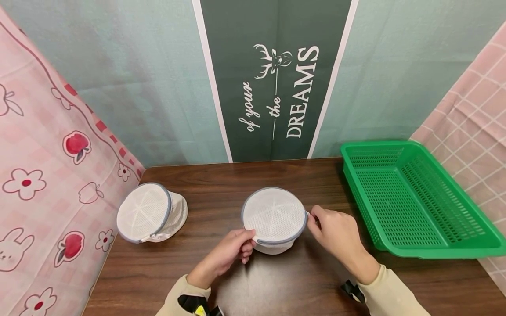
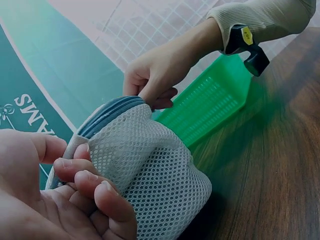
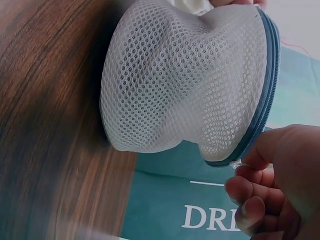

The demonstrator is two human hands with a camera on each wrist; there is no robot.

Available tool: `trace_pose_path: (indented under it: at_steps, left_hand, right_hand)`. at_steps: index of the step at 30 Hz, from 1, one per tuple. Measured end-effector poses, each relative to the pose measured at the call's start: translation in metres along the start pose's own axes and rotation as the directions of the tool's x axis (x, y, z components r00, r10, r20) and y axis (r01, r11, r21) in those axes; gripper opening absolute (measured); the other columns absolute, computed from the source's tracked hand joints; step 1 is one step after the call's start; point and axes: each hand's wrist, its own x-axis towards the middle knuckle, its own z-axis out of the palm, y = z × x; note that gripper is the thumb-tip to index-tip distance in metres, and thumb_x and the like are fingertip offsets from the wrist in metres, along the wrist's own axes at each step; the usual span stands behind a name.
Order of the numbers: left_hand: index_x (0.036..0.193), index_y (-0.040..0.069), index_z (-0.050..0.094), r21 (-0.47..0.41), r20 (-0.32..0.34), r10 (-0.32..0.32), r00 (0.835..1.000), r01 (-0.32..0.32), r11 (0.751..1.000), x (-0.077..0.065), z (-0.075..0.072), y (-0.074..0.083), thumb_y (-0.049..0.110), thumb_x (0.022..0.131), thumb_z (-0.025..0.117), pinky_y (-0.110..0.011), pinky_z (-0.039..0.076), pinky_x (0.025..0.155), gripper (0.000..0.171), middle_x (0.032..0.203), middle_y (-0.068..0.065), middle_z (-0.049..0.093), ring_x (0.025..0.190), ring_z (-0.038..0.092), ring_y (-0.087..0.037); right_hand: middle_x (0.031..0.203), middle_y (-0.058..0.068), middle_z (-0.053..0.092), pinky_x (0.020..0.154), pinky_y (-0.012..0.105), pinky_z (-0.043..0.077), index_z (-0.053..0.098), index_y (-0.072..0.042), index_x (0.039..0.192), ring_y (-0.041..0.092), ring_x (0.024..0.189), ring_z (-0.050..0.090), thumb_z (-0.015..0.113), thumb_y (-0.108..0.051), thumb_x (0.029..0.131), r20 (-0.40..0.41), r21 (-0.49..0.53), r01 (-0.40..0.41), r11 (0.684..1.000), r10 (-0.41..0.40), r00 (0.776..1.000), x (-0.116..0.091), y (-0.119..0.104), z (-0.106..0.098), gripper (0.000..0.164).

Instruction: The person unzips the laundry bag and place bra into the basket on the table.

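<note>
A round white mesh laundry bag [image 1: 273,215] with a blue-grey zipper rim stands on the table in front of me. At its near left edge, my left hand [image 1: 234,248] pinches the rim between thumb and finger. My right hand [image 1: 336,230] pinches the right side of the rim, at the zipper; whether it holds the pull tab is hidden. From the side, the right wrist view shows the bag's mesh wall [image 3: 155,80] slightly dented, with the zipper [image 3: 265,100] running along the rim. A second mesh laundry bag [image 1: 144,213] rests at the table's left, its round top tilted.
A green plastic basket [image 1: 379,245] with perforated walls stands on the right of the brown wooden table [image 1: 213,193]. Behind hangs a green cloth [image 1: 272,26] with printed lettering. A pink patterned cloth [image 1: 43,149] borders the left side, a pink checked one [image 1: 474,109] the right.
</note>
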Motion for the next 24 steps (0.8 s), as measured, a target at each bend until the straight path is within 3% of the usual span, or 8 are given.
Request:
trace_pose_path:
  at_steps: [15, 20, 24]
  left_hand:
    - [0.081, 0.01, 0.048, -0.049, -0.112, 0.067, 0.991, -0.072, 0.996, 0.007, -0.01, 0.003, 0.03, 0.111, 0.04, -0.021, 0.039, 0.055, 0.037, 0.066, 0.004, 0.04, 0.061, 0.041, -0.011]
    - [0.081, 0.009, 0.047, -0.081, -0.167, 0.064, 0.984, -0.078, 0.994, 0.011, -0.011, 0.003, 0.031, 0.111, 0.037, -0.021, 0.039, 0.055, 0.039, 0.067, 0.003, 0.04, 0.061, 0.041, -0.012]
    - [0.082, 0.009, 0.046, -0.088, -0.2, 0.055, 0.978, -0.074, 0.993, 0.011, -0.008, 0.002, 0.035, 0.111, 0.036, -0.021, 0.04, 0.054, 0.04, 0.066, 0.003, 0.04, 0.061, 0.042, -0.011]
  right_hand:
    - [0.054, -0.016, 0.032, 0.041, 0.024, 0.025, 0.047, -0.024, 0.066, 0.005, 0.045, 0.031, 0.06, -0.015, 0.078, -0.034, 0.049, 0.048, 0.998, -0.046, 0.998, -0.004, -0.012, -0.005, 0.02]
    - [0.055, -0.017, 0.03, 0.042, 0.023, 0.023, 0.046, -0.024, 0.065, 0.004, 0.046, 0.029, 0.058, -0.014, 0.075, -0.084, 0.075, 0.1, 0.992, -0.093, 0.992, -0.006, -0.013, -0.003, 0.02]
    - [0.055, -0.017, 0.028, 0.042, 0.022, 0.022, 0.045, -0.024, 0.064, 0.002, 0.047, 0.027, 0.059, -0.014, 0.076, -0.076, 0.089, 0.104, 0.991, -0.097, 0.992, -0.009, -0.013, -0.002, 0.021]
